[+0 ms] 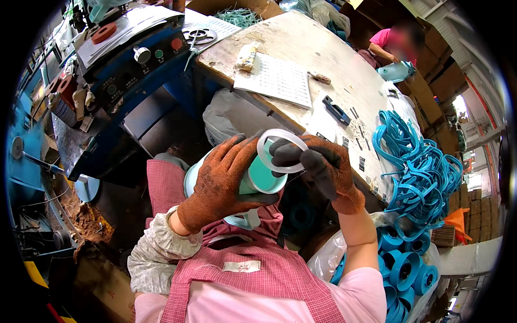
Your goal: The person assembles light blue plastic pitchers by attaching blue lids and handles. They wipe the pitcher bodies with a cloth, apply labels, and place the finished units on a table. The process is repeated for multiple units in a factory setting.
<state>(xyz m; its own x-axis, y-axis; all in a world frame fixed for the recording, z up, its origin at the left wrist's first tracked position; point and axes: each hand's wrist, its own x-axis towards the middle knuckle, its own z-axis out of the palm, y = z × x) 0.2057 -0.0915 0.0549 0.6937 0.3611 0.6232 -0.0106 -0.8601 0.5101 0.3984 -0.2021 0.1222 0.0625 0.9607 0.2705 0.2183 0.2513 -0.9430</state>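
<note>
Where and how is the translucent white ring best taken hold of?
The translucent white ring is probably best pinched at its right edge, coming from the right: it is a slim, tilted hoop, its lower left overlaps the teal container in view, and the left hand occupies that side.

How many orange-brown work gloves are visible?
2: one orange-brown fabric glove on the left hand, around the mint-green cylindrical container; another on the right hand, holding the translucent white plastic ring.
</note>
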